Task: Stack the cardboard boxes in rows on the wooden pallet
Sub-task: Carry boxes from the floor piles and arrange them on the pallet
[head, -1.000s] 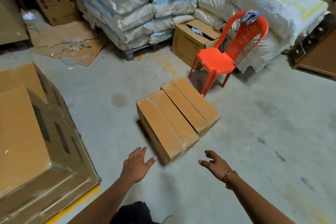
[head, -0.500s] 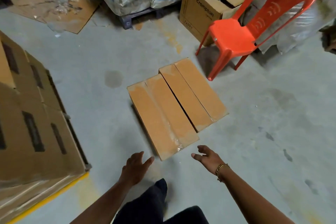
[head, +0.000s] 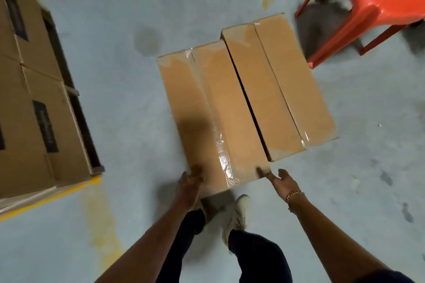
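Two long taped cardboard boxes lie side by side on the grey floor, the nearer box on the left and a second box to its right. My left hand touches the near left corner of the nearer box, fingers reaching onto its top edge. My right hand is at the box's near right corner, one finger stretched against that corner. Neither hand visibly curls round the box. A stack of boxes stands at the left; the pallet under it is hidden.
An orange plastic chair stands at the upper right, just beyond the second box. A yellow floor line runs along the foot of the stack. My legs and a white shoe are right below the nearer box.
I have stepped up and bent over the boxes, which now fill the view. Both hands moved forward from open air to the near corners of the nearer box.
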Demonstrator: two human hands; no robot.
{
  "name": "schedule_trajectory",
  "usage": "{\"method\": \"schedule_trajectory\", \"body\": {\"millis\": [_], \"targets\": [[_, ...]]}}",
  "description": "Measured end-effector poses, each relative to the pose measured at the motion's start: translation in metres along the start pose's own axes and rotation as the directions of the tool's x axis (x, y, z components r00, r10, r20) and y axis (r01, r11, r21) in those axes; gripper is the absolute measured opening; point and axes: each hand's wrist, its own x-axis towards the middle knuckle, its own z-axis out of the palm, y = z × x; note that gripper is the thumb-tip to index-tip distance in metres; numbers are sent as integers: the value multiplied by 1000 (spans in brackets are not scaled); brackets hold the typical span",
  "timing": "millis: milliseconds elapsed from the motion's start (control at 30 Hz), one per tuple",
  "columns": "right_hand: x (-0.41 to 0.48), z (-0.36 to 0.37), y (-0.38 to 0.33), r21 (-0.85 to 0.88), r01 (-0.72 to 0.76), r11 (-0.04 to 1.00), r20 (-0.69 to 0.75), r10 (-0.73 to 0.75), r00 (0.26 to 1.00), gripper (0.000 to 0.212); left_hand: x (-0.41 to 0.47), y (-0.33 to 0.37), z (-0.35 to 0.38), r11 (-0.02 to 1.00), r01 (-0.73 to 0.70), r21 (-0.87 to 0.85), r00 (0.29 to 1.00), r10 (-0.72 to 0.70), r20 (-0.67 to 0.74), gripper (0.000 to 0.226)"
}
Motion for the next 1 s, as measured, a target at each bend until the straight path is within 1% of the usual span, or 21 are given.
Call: {"method": "schedule_trajectory", "body": {"millis": [67,133,167,200,267,300,367,433,500,533,600,667,733,767,800,900,1000], "targets": [[29,7,4,11,-25,1000,19,24,1000,90,21,-3,14,982,61,-177,998,-66,-23,72],[52,14,3,2,-21,1000,56,21,998,86,40,-9,25,949,91,-302,994,-106,-34,85],[60,16,2,-4,-9,1000,81,9,997,80,50,-15,29,944,107,-312,992,-124,-36,87],[63,18,1,-5,-4,1000,104,4,995,72,56,-20,32,940,108,-324,991,-127,-37,82],[66,22,1,13,8,1000,132,-10,991,57,59,-23,34,920,107,-377,991,-130,-34,58],[64,23,1,11,24,1000,144,-25,989,57,56,-22,33,918,105,-383,991,-129,-38,49],[55,24,0,1,80,997,171,-79,982,66,45,-19,28,934,73,-349,994,-98,-57,46],[41,23,-4,26,131,991,163,-133,978,68,32,-18,20,947,53,-316,991,-90,-103,56],[23,21,-15,85,169,982,142,-180,973,71,14,-15,9,928,14,-372,987,-73,-146,64],[11,18,-24,112,185,976,128,-199,972,74,3,-12,3,917,-31,-398,982,-47,-184,62],[-16,11,-44,156,221,963,96,-237,967,86,-21,3,-16,901,-86,-425,967,-26,-252,52],[-44,2,-62,205,234,950,70,-253,965,97,-48,21,-35,890,-127,-438,953,-13,-303,59],[-73,-11,-76,253,238,938,60,-261,963,111,-76,36,-54,902,-147,-405,943,4,-334,70],[-88,-18,-82,272,233,934,58,-258,964,116,-92,42,-63,914,-151,-377,938,13,-345,71],[-103,-25,-87,285,227,931,60,-254,965,116,-109,49,-71,922,-163,-352,934,29,-356,70],[-153,-47,-107,341,258,904,55,-293,955,108,-163,67,-98,922,-210,-325,924,78,-375,64],[-207,-66,-143,384,295,875,103,-358,928,97,-213,81,-131,877,-336,-344,886,171,-431,65]]}}
